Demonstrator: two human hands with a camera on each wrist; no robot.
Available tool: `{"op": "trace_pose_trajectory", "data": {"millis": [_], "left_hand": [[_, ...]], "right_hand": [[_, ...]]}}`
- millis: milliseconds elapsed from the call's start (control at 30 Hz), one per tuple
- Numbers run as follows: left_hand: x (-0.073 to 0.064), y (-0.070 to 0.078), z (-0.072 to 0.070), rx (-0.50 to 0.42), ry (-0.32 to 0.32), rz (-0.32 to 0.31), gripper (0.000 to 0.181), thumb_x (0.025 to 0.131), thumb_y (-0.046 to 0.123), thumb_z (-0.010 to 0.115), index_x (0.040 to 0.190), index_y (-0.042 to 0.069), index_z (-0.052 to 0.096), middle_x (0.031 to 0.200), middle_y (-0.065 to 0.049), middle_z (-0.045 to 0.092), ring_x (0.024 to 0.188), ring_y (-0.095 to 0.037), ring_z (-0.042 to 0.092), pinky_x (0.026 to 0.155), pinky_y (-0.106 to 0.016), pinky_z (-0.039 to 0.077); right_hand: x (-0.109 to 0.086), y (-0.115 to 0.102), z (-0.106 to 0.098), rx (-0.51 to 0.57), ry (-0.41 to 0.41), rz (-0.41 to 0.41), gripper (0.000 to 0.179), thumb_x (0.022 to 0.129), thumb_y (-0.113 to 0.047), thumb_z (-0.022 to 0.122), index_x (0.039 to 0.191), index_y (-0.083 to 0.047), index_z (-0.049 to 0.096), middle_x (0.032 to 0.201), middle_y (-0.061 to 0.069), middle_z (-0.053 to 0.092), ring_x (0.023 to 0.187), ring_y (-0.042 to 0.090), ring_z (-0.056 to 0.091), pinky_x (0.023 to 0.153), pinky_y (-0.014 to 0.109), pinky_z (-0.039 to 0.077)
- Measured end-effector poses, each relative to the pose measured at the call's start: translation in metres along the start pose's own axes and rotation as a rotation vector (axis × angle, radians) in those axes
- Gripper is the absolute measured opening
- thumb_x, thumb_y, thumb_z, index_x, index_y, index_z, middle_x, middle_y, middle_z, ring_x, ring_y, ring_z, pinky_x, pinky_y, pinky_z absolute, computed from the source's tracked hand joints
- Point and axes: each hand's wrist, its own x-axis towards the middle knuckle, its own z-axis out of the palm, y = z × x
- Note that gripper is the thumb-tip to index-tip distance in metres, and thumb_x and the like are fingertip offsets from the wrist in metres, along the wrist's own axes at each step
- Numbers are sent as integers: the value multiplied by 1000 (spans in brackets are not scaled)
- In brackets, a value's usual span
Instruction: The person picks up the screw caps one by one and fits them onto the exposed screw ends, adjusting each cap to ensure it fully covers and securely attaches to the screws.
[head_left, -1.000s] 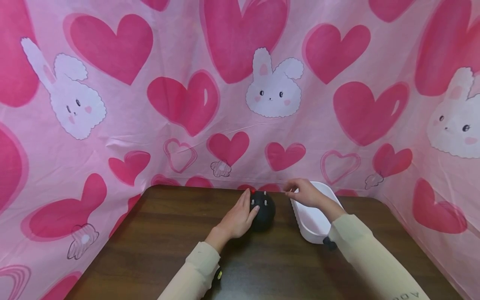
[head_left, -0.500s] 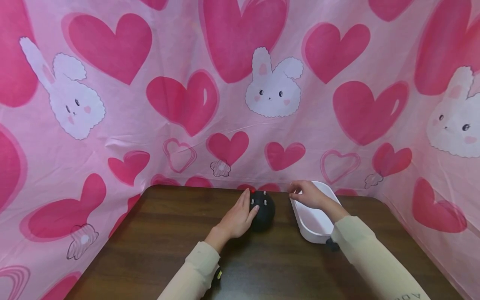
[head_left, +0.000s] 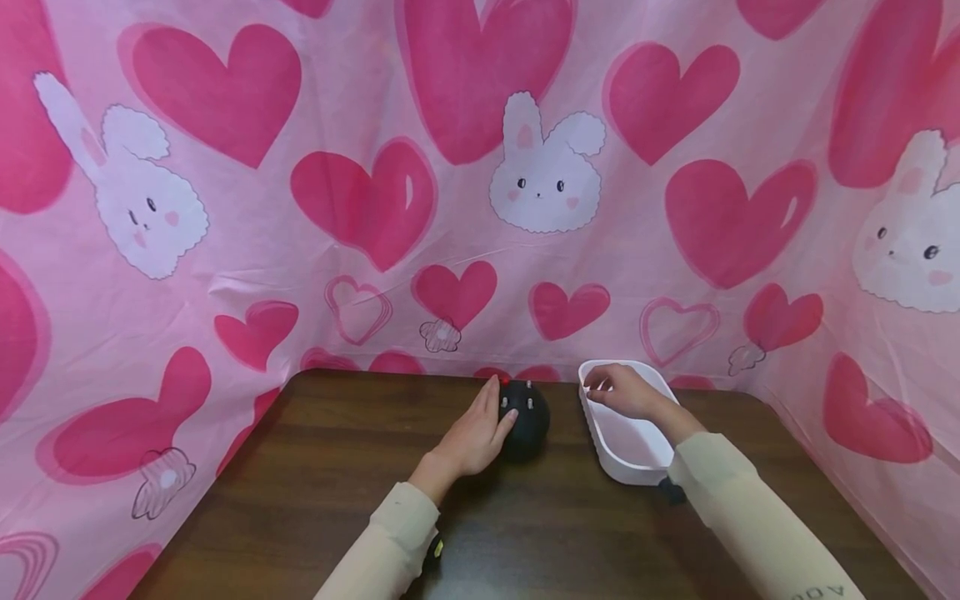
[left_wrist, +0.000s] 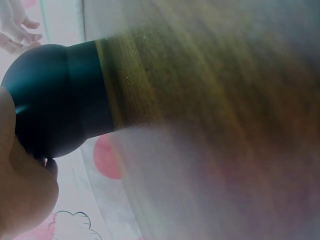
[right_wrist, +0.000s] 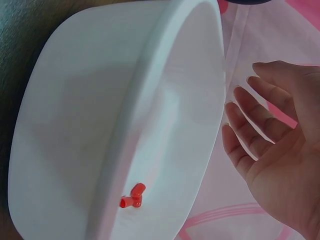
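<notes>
A black, ball-shaped object (head_left: 528, 433) with a flat cylindrical base stands on the brown wooden table (head_left: 360, 425). Short metallic pegs (head_left: 530, 404) stick up from its top, and a small red piece (head_left: 505, 381) sits at its far left. My left hand (head_left: 471, 429) holds the ball from the left, long fingers along its side and thumb over the front. Above the far left part of a white tray (head_left: 628, 475) hovers my right hand (head_left: 626, 392), fingers loosely bent with nothing between them. Small red tubular pieces (right_wrist: 134, 198) lie inside the tray in the right wrist view.
A pink cloth (head_left: 360, 225) with hearts and rabbits hangs behind the table and along both sides. The tray stands to the right of the ball, close to the table's back edge, with a gap of bare wood between them.
My right hand has moved slightly right and down, from the tray's left rim to over its inside. The left hand has stayed on the black ball.
</notes>
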Motion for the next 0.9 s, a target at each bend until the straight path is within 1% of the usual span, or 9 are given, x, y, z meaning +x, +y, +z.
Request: {"op": "trace_pose_trajectory", "data": {"millis": [200, 333, 500, 767, 900], "left_hand": [[0, 1, -1, 20, -3, -1, 83, 107, 57, 34, 165, 6, 4, 173, -8, 7, 158, -23, 13, 124, -41, 22], [0, 1, 0, 14, -3, -2, 82, 107, 56, 34, 164, 5, 4, 172, -8, 8, 158, -24, 15, 124, -42, 22], [-1, 2, 0, 1, -5, -4, 82, 107, 56, 34, 165, 7, 3, 172, -8, 8, 158, -24, 14, 124, -43, 22], [-1, 0, 1, -4, -9, -4, 82, 107, 57, 34, 165, 9, 2, 173, -8, 7, 158, -23, 14, 124, -42, 22], [-1, 1, 0, 0, -9, -4, 83, 107, 57, 35, 165, 9, 2, 173, -7, 7, 158, -23, 13, 124, -42, 22]], "right_hand": [[-4, 5, -3, 8, -8, -4, 14, 88, -3, 69, 99, 6, 70, 90, 12, 71, 82, 28, 69, 77, 42, 56], [-6, 11, -4, 1, -16, -2, 15, 88, -3, 70, 100, 6, 70, 91, 14, 72, 83, 30, 69, 79, 46, 58], [-10, 17, -4, -32, -14, 21, 15, 88, -4, 70, 100, 5, 70, 90, 11, 71, 82, 27, 69, 80, 45, 57], [-14, 19, -9, -74, -11, 26, 15, 87, -4, 71, 100, 5, 71, 86, 9, 71, 80, 26, 68, 78, 44, 57], [-15, 23, -12, -96, -4, 35, 17, 88, -8, 72, 100, 5, 71, 85, 8, 70, 79, 24, 67, 77, 43, 56]]}}
